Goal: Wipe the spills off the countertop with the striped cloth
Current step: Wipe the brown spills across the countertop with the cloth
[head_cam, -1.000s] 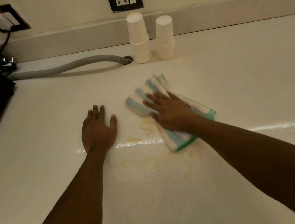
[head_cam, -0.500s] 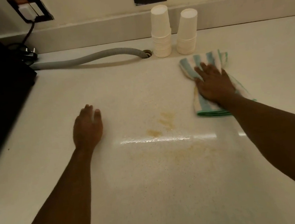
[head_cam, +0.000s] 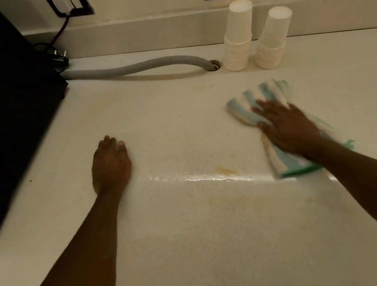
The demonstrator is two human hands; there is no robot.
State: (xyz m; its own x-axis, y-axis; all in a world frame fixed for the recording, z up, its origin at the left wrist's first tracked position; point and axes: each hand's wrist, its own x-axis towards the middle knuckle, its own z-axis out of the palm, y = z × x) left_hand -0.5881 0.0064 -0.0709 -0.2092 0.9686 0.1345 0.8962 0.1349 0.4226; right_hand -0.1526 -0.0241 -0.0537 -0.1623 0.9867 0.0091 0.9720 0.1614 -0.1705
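The striped cloth [head_cam: 246, 104], white with teal bands, lies folded on the pale countertop [head_cam: 183, 249] at the right. My right hand [head_cam: 286, 127] presses flat on top of it, fingers spread. A small yellowish spill [head_cam: 224, 170] sits just left of the cloth, with a wet streak [head_cam: 210, 178] running past it and faint yellow smears [head_cam: 219, 198] below. My left hand [head_cam: 110, 163] rests palm down on the bare counter at the left, fingers together, holding nothing.
Two stacks of white paper cups [head_cam: 237, 36] [head_cam: 272, 39] stand at the back wall. A grey ribbed hose [head_cam: 136, 67] runs into a hole in the counter. A black appliance [head_cam: 2, 105] fills the left side, with a plug [head_cam: 58, 57] and wall sockets behind it.
My right hand has swept the cloth right and away from the spill, then back down and left toward it. One yellow patch is gone. The left hand has stayed in place.
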